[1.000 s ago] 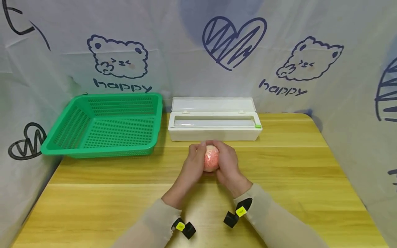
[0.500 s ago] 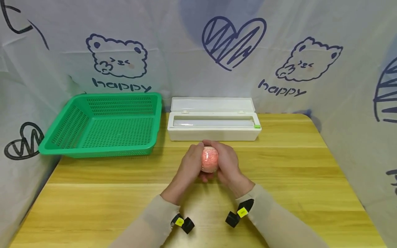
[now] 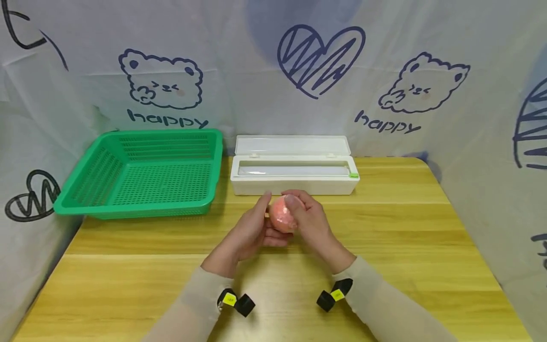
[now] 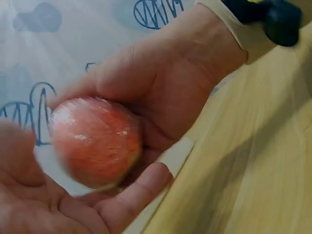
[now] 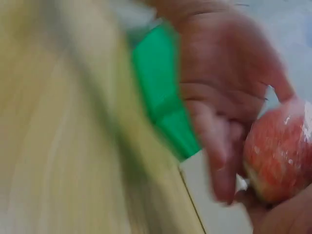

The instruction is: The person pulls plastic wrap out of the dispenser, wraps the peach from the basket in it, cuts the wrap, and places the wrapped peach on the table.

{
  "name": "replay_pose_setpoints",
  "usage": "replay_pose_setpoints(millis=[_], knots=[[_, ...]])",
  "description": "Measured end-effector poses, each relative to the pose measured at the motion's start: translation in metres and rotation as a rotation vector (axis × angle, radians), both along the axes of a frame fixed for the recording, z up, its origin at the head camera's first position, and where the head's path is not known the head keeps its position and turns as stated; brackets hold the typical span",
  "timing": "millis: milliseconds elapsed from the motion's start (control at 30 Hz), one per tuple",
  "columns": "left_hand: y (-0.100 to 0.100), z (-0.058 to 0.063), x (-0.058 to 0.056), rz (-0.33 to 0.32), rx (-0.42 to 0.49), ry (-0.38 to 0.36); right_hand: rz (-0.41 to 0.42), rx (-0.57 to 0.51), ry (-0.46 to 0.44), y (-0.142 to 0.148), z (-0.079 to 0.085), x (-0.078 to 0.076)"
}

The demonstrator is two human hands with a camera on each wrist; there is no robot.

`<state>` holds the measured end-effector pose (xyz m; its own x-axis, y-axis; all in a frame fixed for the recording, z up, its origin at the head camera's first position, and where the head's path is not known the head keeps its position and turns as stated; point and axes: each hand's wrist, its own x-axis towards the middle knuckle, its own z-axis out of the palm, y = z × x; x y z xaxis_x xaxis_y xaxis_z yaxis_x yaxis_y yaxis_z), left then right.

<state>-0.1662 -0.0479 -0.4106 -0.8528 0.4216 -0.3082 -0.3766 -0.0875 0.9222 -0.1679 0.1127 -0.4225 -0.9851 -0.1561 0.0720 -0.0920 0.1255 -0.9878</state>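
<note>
A round red-pink apple [image 3: 282, 214] with shiny cling film round it is held up between the hands above the table. My right hand [image 3: 315, 225] grips it, thumb over its near side. My left hand [image 3: 249, 232] lies at its left with the palm turned to it, thumb raised and fingers loosely extended below. In the left wrist view the wrapped apple [image 4: 97, 144] sits in the right palm, left fingers alongside. The right wrist view shows the apple [image 5: 280, 151] at the right edge, beside the left hand [image 5: 226, 83]. Right fingers behind the fruit are partly hidden.
Behind the hands stands a white cling film dispenser [image 3: 295, 186], its lid up and a green slider [image 3: 353, 175] at its right end. A green plastic basket [image 3: 136, 209] is at the back left of the wooden table [image 3: 406, 247]. Printed cloth [image 3: 256, 57] hangs behind.
The left hand has loosened from round the apple and drawn a little left, its palm opening. The right hand has turned, bringing its thumb over the fruit.
</note>
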Motion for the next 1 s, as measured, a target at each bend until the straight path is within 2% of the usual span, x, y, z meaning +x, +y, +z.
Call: replay_pose_setpoints(millis=[33,100,167,267,367,500,600,667,800,933,1000], knots=[[-0.001,0.001,0.001,-0.022,-0.035,0.040,-0.019,-0.083,-0.061,0.000,0.001,-0.001],[0.000,0.003,0.004,-0.040,-0.174,0.159,-0.039,-0.230,-0.168,0.001,0.003,-0.002],[0.002,0.004,0.005,-0.032,-0.296,0.290,-0.032,-0.313,-0.248,0.001,0.006,-0.003],[0.004,0.001,0.006,0.013,-0.438,0.424,-0.021,-0.343,-0.304,0.000,0.010,-0.004],[0.007,-0.001,0.008,0.035,-0.491,0.510,-0.082,-0.368,-0.317,-0.006,0.009,-0.005],[0.011,-0.006,0.010,0.022,-0.541,0.580,-0.180,-0.397,-0.345,-0.013,0.004,-0.003],[0.010,-0.010,0.010,0.031,-0.562,0.602,-0.172,-0.357,-0.359,-0.011,0.003,-0.003],[0.009,-0.012,0.011,0.052,-0.599,0.621,-0.133,-0.316,-0.372,-0.009,0.003,-0.004],[0.008,-0.015,0.010,0.047,-0.645,0.674,-0.122,-0.146,-0.372,-0.005,0.002,-0.005],[0.008,-0.020,0.011,0.025,-0.653,0.694,-0.167,0.036,-0.317,-0.005,0.002,-0.002],[0.007,-0.024,0.011,0.034,-0.654,0.691,-0.148,0.092,-0.291,-0.004,0.003,-0.001]])
